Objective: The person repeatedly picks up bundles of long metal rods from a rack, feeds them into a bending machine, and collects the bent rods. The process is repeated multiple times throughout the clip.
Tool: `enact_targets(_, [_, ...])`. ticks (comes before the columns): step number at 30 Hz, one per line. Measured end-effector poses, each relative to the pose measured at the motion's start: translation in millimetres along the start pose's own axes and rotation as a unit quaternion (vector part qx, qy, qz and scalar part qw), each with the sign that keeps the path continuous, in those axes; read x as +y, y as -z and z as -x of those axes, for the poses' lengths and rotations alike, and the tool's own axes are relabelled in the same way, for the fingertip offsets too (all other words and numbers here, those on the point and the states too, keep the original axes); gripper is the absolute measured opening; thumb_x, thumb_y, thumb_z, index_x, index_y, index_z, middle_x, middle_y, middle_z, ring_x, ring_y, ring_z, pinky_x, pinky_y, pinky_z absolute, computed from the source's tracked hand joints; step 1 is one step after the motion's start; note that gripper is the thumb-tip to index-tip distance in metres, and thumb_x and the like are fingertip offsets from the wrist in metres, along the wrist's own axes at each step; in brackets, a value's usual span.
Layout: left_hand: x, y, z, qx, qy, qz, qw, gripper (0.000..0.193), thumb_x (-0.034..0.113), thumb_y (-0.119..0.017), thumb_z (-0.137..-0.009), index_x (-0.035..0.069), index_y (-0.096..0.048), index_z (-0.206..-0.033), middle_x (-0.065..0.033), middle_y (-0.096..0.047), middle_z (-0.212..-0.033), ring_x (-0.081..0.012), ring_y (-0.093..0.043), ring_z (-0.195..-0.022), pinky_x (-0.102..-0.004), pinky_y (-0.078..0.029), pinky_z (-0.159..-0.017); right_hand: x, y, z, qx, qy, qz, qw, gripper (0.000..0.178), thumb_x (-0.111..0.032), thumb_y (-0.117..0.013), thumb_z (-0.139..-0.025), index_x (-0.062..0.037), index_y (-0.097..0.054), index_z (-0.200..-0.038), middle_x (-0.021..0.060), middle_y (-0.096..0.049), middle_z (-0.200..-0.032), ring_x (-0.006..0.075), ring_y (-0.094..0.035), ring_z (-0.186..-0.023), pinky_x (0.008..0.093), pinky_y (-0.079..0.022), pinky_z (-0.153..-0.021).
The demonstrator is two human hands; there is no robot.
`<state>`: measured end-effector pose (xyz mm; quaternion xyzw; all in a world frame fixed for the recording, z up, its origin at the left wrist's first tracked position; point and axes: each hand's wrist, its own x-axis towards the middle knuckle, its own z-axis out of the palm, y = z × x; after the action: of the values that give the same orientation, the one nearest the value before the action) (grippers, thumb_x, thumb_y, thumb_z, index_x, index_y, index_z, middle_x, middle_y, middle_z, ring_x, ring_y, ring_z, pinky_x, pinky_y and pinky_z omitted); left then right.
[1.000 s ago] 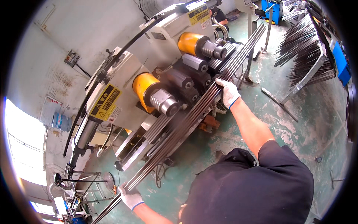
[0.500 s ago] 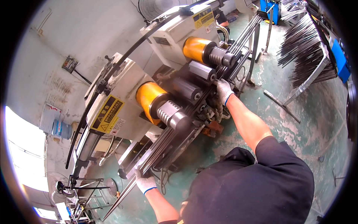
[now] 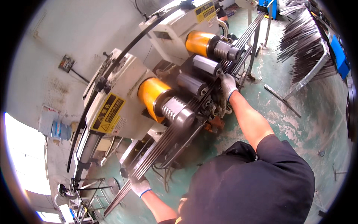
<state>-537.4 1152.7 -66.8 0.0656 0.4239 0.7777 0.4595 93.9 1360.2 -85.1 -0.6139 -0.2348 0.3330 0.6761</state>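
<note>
A bundle of long, thin metal rods point(image 3: 154, 152) runs diagonally through a machine, from lower left to upper right. My left hand point(image 3: 140, 186), in a white knit glove with a blue cuff, is closed around the rods near their lower-left end. Farther along, my right hand point(image 3: 228, 86), gloved alike, grips the rods beside the dark rollers point(image 3: 191, 84); its fingertips are partly hidden. Two yellow cylinders point(image 3: 153, 94) with ribbed grey shafts point(image 3: 179, 112) jut out over the rods. Under the nearer shaft, part of the bundle is covered.
White machine housings point(image 3: 123, 86) with yellow warning labels stand along the wall. At the right, a rack point(image 3: 309, 80) holds many dark rods, with a metal bar point(image 3: 282, 100) low beside it. A blue water bottle point(image 3: 61, 130) and a metal frame point(image 3: 93, 198) are at the left.
My left hand has moved slightly down and left, and the rods there look more spread out. My right hand has shifted a little to the right along the bundle.
</note>
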Motion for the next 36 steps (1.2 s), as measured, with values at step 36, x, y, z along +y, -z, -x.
enact_targets(36, [75.3,76.1,19.0,0.018,0.070,0.169,0.983,0.067,0.060,-0.053,-0.106,0.007,-0.054,-0.147,-0.0172,-0.057,-0.151,-0.0407,-0.051,-0.140,-0.0625,-0.035,-0.122,231.7,129.9,164.0,-0.069,-0.278,0.055,0.956,0.051,-0.048,-0.068,-0.105,-0.0054,-0.069,-0.133,0.0049,-0.074,-0.120,0.0154,-0.070,-0.102,0.0294,-0.049,-0.077])
